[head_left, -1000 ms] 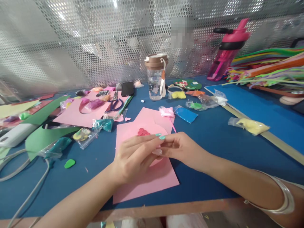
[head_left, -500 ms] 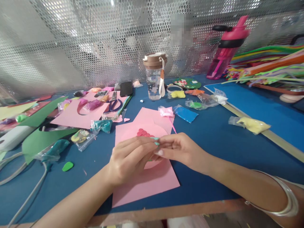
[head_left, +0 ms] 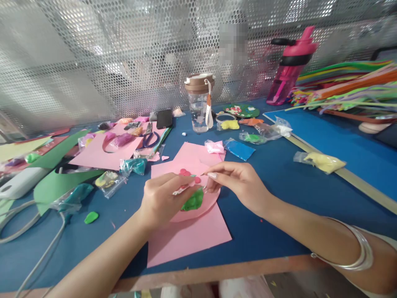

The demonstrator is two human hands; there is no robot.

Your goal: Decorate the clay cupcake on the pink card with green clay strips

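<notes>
My left hand point(head_left: 166, 196) is closed over the pink paper, its fingers bent together. Something whitish and red shows under its fingers, too hidden to name. Thumb and index finger of my right hand point(head_left: 237, 180) are pinched together just to the right, on something too small to make out. Between and below the hands lies a flattened lump of green clay point(head_left: 192, 200) on a rounded pink paper cutout point(head_left: 187, 215). Small flat red clay discs point(head_left: 185, 172) sit on the cutout behind my left fingers, partly covered. A larger pink sheet point(head_left: 189, 244) lies underneath.
A clear cup point(head_left: 198, 109) with a brown lid stands behind. A pink bottle point(head_left: 288, 70) and pipe cleaners point(head_left: 347, 82) are at the right. Scissors point(head_left: 149, 138), a phone point(head_left: 164, 119), bagged clay point(head_left: 133, 166) and a cable point(head_left: 46, 248) lie left.
My hands have drawn slightly apart from each other. The green clay, earlier mostly covered by my left hand, now shows. The pink stick by the bagged pink clay is no longer visible.
</notes>
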